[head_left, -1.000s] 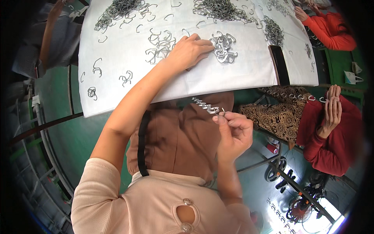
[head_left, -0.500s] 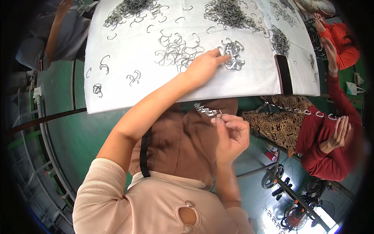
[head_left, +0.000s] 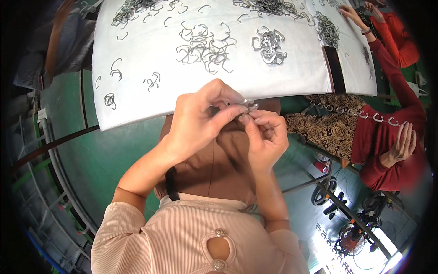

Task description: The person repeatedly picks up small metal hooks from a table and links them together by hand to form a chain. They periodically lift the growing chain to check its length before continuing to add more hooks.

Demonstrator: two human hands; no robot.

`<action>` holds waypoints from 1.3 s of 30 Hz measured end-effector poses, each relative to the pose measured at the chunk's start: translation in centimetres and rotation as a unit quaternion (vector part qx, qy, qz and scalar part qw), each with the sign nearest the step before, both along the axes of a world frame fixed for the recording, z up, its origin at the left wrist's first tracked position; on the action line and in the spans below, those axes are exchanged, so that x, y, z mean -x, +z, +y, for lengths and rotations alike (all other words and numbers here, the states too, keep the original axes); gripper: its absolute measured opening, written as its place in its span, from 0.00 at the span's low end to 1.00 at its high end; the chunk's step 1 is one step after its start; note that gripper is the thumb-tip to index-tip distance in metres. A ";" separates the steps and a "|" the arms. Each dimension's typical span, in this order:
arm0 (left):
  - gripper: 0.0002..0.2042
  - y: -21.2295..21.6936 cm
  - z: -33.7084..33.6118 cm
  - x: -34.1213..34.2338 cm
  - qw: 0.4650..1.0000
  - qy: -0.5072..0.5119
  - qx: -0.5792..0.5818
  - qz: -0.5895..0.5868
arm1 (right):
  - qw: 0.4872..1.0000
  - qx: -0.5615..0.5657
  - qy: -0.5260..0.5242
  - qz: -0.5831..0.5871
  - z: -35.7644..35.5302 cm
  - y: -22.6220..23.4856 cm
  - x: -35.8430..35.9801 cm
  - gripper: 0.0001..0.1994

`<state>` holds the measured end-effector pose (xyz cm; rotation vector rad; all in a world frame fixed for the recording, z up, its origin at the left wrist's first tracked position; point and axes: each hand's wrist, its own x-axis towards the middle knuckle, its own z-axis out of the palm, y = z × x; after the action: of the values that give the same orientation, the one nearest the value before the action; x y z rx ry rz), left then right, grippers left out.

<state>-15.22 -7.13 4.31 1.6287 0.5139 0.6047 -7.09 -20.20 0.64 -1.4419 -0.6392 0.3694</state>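
Note:
Just off the table's near edge, my left hand and my right hand meet, fingertips pinched together. Shiny silver metal links poke out between the fingers. My right hand's thumb and forefinger grip the end of a short strand of these links; most of it is hidden behind my left hand. My left hand pinches a curved silver link against that end, largely covered by its fingers. Beyond them on the white-covered table lies a small heap of thick silver links. Left of it spread thinner dark wire hooks.
Larger piles of hooks lie farther back. A dark flat bar-shaped object rests at the table's near right. A person in red sits at the right, a string of links stretched near their hand. Another person sits far left.
My left hand has left the silver heap and come back to my right hand, bringing a link. The strand in my right hand is now mostly covered. The view has shifted slightly.

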 end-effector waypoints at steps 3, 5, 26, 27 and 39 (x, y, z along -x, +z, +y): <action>0.06 -0.9 -0.2 0.3 0.999 0.008 -0.025 -0.029 | 0.997 0.017 0.005 -0.069 0.0 -1.2 -0.1 0.09; 0.06 -1.4 -0.3 0.5 0.999 0.016 -0.031 -0.031 | 0.999 -0.009 0.002 -0.050 0.4 -1.6 0.0 0.09; 0.07 -4.0 0.2 2.7 0.996 -0.012 -0.059 -0.068 | 0.796 0.448 0.190 -0.360 22.4 -3.0 -8.7 0.11; 0.07 -4.1 0.2 2.6 0.995 -0.002 -0.060 -0.080 | 0.783 0.460 0.195 -0.370 22.7 -3.1 -8.7 0.11; 0.07 -4.5 -0.5 2.2 0.997 -0.002 -0.043 -0.066 | 0.943 0.294 0.154 0.023 17.2 -2.8 -14.1 0.06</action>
<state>-17.43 -7.58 -0.23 1.6567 0.3916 0.7338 7.02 -2.98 -2.15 -1.8931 -0.7545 0.8959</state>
